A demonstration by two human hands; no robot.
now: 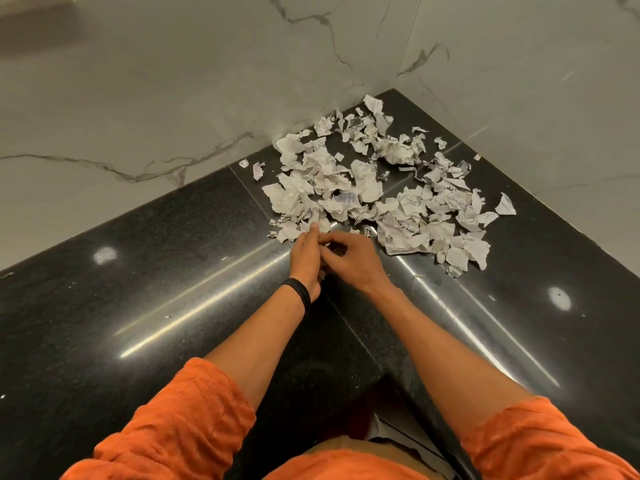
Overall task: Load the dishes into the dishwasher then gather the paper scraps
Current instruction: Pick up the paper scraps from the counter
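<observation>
The left grip [306,252], fingers straight, touches the near edge of the paper scraps [367,188] heaped just beyond on the tabletop [173,271], likely as a scoop; the right grip [349,259] curls against it, contents impossible to tell.

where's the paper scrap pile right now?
Head view: the paper scraps lie right of centre in the far corner of the countertop, by the marble walls, just beyond the left hand and right hand.

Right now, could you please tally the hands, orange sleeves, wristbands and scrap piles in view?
Hands: 2 (left hand, right hand)
Orange sleeves: 2 (left sleeve, right sleeve)
Black wristband: 1
Pile of paper scraps: 1
Total: 6
</observation>
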